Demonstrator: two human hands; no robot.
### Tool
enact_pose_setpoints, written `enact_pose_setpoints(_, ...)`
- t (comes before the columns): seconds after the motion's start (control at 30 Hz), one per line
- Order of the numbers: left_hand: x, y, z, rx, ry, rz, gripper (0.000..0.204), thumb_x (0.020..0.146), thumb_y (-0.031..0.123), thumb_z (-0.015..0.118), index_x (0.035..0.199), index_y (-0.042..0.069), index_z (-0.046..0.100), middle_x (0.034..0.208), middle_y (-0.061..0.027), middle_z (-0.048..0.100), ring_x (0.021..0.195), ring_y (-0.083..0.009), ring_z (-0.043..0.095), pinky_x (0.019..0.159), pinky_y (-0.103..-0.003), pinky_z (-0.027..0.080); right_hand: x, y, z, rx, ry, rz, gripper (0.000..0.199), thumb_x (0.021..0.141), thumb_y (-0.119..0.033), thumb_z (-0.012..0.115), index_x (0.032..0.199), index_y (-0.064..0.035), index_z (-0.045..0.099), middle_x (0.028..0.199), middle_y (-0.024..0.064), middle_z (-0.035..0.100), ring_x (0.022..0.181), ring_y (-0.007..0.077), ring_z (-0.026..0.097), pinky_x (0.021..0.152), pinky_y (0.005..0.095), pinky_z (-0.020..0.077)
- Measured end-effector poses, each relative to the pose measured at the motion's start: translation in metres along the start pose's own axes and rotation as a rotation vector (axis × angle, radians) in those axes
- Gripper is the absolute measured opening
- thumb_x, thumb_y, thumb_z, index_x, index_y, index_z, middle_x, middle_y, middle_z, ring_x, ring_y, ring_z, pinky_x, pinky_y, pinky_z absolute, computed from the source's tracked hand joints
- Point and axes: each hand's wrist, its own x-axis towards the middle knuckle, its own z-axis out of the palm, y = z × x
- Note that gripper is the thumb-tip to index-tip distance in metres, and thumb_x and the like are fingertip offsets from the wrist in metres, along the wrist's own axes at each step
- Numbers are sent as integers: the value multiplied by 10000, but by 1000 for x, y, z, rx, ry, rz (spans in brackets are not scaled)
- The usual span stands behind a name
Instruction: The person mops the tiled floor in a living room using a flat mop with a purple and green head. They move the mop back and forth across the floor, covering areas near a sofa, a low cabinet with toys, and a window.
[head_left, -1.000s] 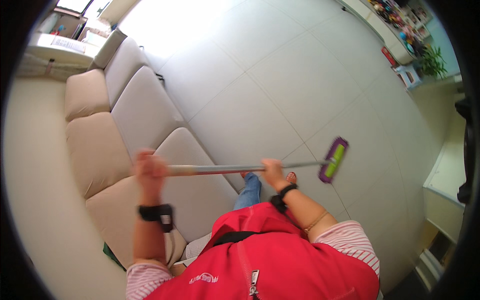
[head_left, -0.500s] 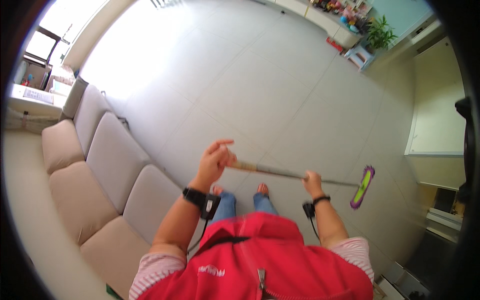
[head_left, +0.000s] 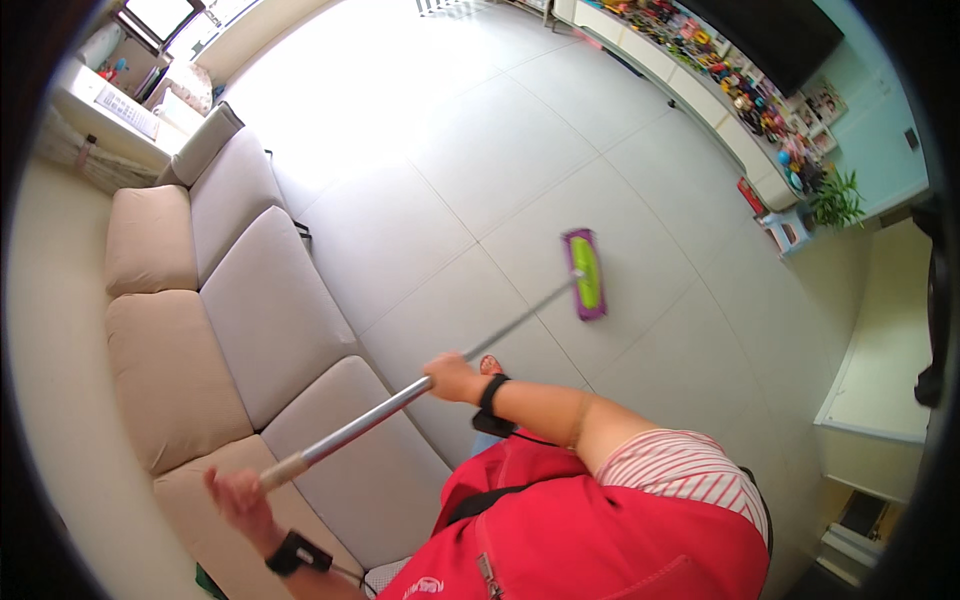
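I hold a flat mop with a long silver pole (head_left: 505,333). Its purple and green head (head_left: 586,273) lies flat on the pale tiled floor (head_left: 470,170) ahead of me. My right hand (head_left: 452,378) grips the pole near its middle. My left hand (head_left: 238,497) grips the pole's top end, low at the left over the beige sofa (head_left: 230,330). Both wrists wear black bands. My red vest and striped sleeve fill the lower edge.
The sofa runs along the left wall, with a side table (head_left: 110,110) behind its far end. A low shelf of small colourful things (head_left: 740,95) lines the right wall, with a potted plant (head_left: 835,205) on a stool. A white cabinet (head_left: 875,410) stands at right.
The mop head has swung from my right side to out in front of me. My left hand has dropped back to the lower left, over the sofa.
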Motion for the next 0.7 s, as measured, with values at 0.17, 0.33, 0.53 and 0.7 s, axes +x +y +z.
enact_pose_setpoints(0.17,-6,59,12,324,416,323,392,976,134,430,1341,-2,391,554,55,222,512,-66,254,556,-200,303,160,-75,23,97,-112,-330,69,710,-137,596,723,-97,650,771,111,649,822,319,618,782,432,467)
enact_pose_setpoints(0.33,9,-38,66,495,484,389,257,966,116,410,1193,10,471,529,51,241,487,-72,280,576,-251,360,254,-35,34,-119,-271,-287,94,746,-206,647,785,-142,704,812,84,677,814,301,639,763,416,514)
enact_pose_setpoints(0.53,113,-79,139,535,172,369,202,967,110,397,1132,17,468,516,44,243,477,-78,274,563,-269,347,279,58,-40,81,18,-250,110,728,-215,682,791,-126,686,825,93,660,889,303,614,829,423,476)
enact_pose_setpoints(0.7,228,-81,221,353,-144,358,229,974,94,368,1171,-5,432,506,23,284,469,-103,281,527,-279,326,260,125,-154,188,340,-106,154,753,-241,665,750,-109,587,799,75,622,881,285,584,841,408,429)
